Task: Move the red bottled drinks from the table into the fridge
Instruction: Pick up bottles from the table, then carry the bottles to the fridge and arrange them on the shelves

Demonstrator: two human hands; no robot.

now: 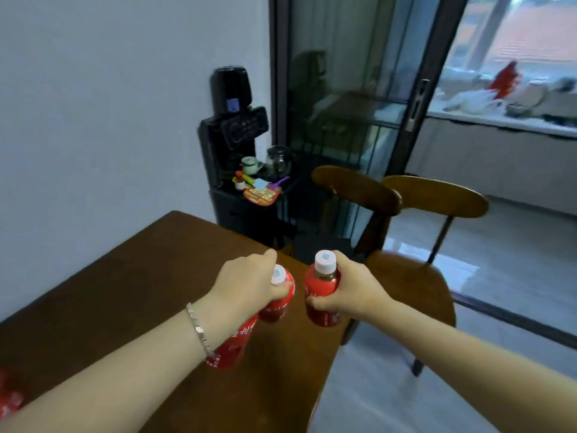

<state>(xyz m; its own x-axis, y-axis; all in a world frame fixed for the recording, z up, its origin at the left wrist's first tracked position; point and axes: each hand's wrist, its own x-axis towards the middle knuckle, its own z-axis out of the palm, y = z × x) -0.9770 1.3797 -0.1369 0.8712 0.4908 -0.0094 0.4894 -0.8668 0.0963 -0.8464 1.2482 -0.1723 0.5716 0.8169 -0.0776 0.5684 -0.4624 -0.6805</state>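
Note:
Three red bottled drinks stand close together near the right edge of the dark wooden table (131, 276). My left hand (246, 282) grips one red bottle (281, 295) around its neck, just under the pale cap. My right hand (346, 289) is wrapped round the body of another red bottle (321, 295), whose white cap points up. A third red bottle (232, 348) shows partly under my left wrist. Part of one more red package (9, 398) sits at the left frame edge. No fridge is in view.
Two wooden chairs (434, 195) stand right of the table. A black water dispenser (231, 126) with a teapot and small items on its shelf stands against the wall. Behind it is a dark-framed glass sliding door (343, 89). Grey tiled floor (515, 276) lies to the right.

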